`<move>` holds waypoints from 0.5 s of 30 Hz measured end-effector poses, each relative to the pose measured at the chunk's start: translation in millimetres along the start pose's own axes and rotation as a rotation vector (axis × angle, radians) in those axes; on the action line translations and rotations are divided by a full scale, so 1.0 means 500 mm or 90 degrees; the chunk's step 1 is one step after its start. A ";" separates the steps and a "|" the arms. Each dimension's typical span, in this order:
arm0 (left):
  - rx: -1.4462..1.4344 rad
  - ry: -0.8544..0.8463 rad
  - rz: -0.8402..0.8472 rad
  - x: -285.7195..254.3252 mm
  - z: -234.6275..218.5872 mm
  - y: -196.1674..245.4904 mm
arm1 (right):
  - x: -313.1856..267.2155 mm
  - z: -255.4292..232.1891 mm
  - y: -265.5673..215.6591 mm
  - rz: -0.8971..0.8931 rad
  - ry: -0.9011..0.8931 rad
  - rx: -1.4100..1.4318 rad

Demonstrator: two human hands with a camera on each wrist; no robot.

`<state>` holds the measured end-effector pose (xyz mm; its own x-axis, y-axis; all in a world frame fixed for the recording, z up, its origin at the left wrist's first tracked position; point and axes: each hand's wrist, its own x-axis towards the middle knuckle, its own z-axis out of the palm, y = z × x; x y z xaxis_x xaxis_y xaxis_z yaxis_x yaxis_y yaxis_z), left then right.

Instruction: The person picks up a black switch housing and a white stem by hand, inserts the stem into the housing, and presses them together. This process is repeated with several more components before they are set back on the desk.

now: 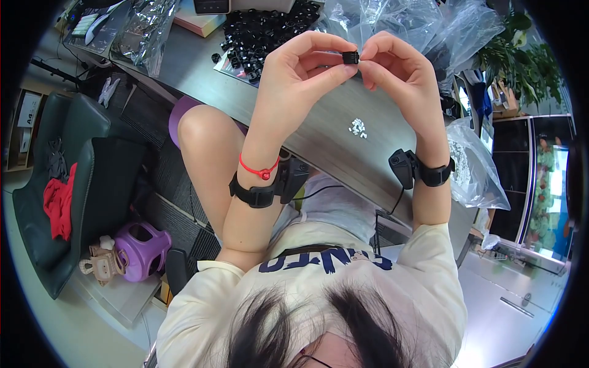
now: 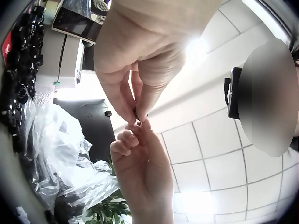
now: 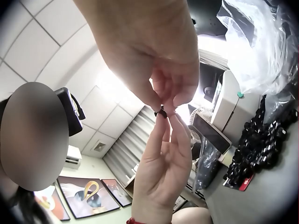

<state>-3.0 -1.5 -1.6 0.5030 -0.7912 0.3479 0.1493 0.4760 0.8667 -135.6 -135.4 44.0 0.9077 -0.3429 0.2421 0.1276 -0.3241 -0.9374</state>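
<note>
Far left on the worktop: a heap of small black parts beside crinkled clear bags. Held up between both hands: a small black part, pinched from the left by left hand thumb and forefinger, from the right by right hand fingertips, long axis across from hand to hand, both equally close. Lower down, a few white bits near the edge; blue shirt lettering upside down, not readable.
</note>
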 end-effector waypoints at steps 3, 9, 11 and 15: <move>0.013 0.005 0.001 -0.001 0.000 0.004 | 0.002 0.000 0.002 0.003 -0.003 0.000; 0.012 -0.001 0.015 0.000 -0.001 0.002 | 0.003 -0.004 0.002 0.005 -0.015 0.011; 0.010 -0.015 0.009 -0.001 -0.003 0.003 | 0.003 -0.006 0.001 0.006 -0.021 0.013; 0.016 -0.034 0.004 -0.003 -0.005 0.006 | 0.002 -0.013 0.001 0.004 -0.051 0.039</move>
<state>-1.1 1.9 -0.3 0.4576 -0.8082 0.3706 0.1244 0.4709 0.8734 -137.3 -141.5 45.5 0.9376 -0.2718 0.2170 0.1431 -0.2673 -0.9529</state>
